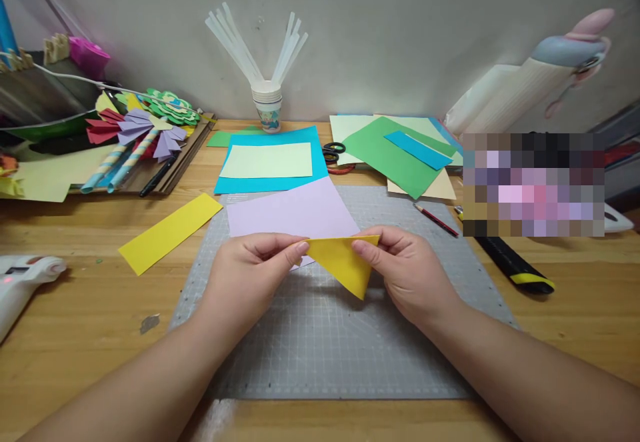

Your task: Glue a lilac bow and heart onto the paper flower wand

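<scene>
A folded piece of yellow paper (345,265), roughly a triangle with its point downward, is held up over the grey cutting mat (345,355). My left hand (255,275) pinches its left corner between thumb and fingers. At the upper right edge, my right hand (407,262) grips it the same way, thumb on the near face. Behind the hands lies a lilac sheet (295,209), partly covered by them. To the left, a yellow paper strip (170,234) rests across the mat's edge and the wooden table (100,362).
Blue paper (320,162) under a pale green sheet (270,160) lies behind. Scissors (333,152) sit beside green paper (400,155). A pencil (435,220) and black-yellow cutter (515,265) are at right, a white glue gun (25,282) at left. Straws stand around a paper cup stack (267,105).
</scene>
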`<state>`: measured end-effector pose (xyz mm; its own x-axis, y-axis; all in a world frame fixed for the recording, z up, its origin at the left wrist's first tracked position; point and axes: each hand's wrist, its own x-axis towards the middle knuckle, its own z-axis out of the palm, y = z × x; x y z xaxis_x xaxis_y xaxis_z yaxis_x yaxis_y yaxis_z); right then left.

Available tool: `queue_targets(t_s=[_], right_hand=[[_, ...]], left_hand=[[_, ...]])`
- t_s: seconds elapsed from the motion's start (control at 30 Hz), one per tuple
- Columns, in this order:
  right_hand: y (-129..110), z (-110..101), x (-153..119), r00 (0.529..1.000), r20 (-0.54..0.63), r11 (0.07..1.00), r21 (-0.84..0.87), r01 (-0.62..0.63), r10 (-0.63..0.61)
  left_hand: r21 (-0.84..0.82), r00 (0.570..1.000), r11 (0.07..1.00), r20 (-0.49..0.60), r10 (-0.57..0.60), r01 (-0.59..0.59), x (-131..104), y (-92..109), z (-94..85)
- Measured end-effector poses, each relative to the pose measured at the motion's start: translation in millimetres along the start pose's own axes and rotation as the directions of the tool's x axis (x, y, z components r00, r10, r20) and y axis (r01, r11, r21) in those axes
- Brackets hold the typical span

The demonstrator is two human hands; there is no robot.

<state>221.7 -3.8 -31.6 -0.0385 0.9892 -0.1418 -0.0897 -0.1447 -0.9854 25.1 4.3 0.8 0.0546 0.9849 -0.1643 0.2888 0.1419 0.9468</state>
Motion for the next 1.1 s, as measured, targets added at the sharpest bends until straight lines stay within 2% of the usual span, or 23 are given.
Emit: queue_targets(t_s=[0.17, 0.53, 1.1], right_hand=[[2.1, -2.0, -0.6, 1.000, 0.005, 0.999, 0.037, -0.007, 0.007], [2.1, -0.4, -1.3, 1.000, -0.007, 0.997, 0.081, 0.000, 0.001], [1.2, -0.6, 0.3, 1.000, -0.003, 0.996, 0.089, 0.003, -0.003]], left_hand=[[-0.036, 0.999, 0.999, 0.037, 0.015, -0.014, 0.4, 0.5, 0.3], [-0.009, 1.000, 1.000, 0.003, 0.015, -0.015, 0.0, 0.9, 0.7], [-0.012, 1.000, 1.000, 0.028, 0.000, 0.000, -0.1, 2.3, -1.4]])
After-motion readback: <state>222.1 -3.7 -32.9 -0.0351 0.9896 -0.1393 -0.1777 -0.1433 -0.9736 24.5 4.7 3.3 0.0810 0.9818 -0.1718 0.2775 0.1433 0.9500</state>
